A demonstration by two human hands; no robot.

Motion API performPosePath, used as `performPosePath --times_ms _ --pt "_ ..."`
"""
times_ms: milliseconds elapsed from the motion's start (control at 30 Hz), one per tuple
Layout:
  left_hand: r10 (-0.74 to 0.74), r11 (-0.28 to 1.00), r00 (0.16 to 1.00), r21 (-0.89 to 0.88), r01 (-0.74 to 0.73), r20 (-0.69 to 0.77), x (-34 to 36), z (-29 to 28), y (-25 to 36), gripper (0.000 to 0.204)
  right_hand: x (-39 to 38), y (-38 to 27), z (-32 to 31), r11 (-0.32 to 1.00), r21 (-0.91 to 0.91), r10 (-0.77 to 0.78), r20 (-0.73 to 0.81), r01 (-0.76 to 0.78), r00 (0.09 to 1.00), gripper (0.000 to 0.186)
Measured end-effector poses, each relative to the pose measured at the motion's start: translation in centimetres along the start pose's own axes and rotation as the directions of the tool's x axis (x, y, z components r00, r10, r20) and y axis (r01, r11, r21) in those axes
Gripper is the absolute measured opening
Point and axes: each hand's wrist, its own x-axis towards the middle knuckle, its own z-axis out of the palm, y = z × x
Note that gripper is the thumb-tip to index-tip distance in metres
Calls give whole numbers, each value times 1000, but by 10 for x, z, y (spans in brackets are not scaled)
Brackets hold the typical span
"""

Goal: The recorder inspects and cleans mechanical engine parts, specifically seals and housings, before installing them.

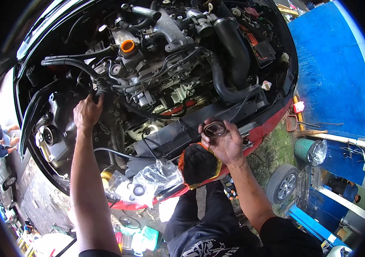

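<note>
My left hand (87, 112) reaches down into the engine bay, at the left of the engine (165, 73). Its fingers curl down beside a black hose (102, 91); their tips are partly hidden, and what they grip cannot be made out. Over the front edge of the car, my right hand (226, 143) is turned palm up, its fingers darkly smudged. Between its thumb and fingers sits a round brown ring seal (215, 129) with a shiny rim. Just left of that wrist lies a black item (198, 165) with an orange and yellow edge, its kind unclear.
Clear plastic bags (159, 174) lie on the front edge, with a dark ring (138, 189) among them. An orange-rimmed filler opening (127, 46) tops the engine. A wheel (282, 183) and green bin (310, 151) stand right. People (0, 141) are far left.
</note>
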Motion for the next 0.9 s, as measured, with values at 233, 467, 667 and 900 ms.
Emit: performPosePath --times_ms 233,467,667,900 --pt "-8 1000 1000 -10 8 1 -1 -2 2 57 -1 1 4 1000 -15 10 -1 -10 1000 51" --pt "-7 1000 1000 -9 7 4 1 -2 2 58 -1 1 5 999 -31 8 6 -8 1000 52" --pt "-8 1000 1000 -27 8 17 1 0 -3 58 -6 -1 14 999 -36 0 10 0 1000 52" --pt "1 1000 1000 -29 -1 3 1 1 0 57 -9 -8 12 996 -91 10 81 -2 997 55"
